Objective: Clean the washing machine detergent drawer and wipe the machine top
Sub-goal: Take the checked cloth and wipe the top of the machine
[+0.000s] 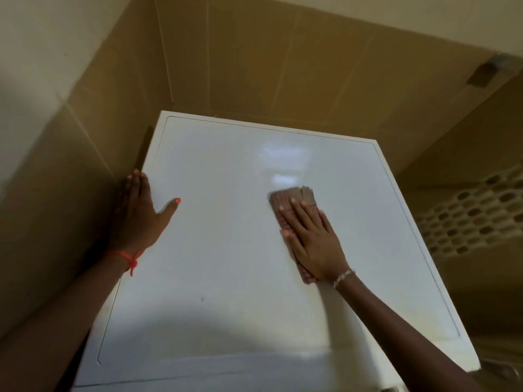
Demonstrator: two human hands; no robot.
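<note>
The white washing machine top (232, 250) fills the middle of the view, glossy, with a thin inset line near its edges. My right hand (314, 239) lies flat on a folded brownish-pink cloth (294, 198), pressing it onto the right half of the top. My left hand (143, 210) grips the machine's left edge, thumb on the top surface and fingers over the side. A small dark speck (202, 299) sits on the near part of the top. The detergent drawer is out of view.
Tan tiled walls (254, 66) stand close behind and to the left of the machine. At right, a perforated block wall (475, 213) with hexagonal holes lies beyond the machine's right edge. A shadow covers the top's near edge.
</note>
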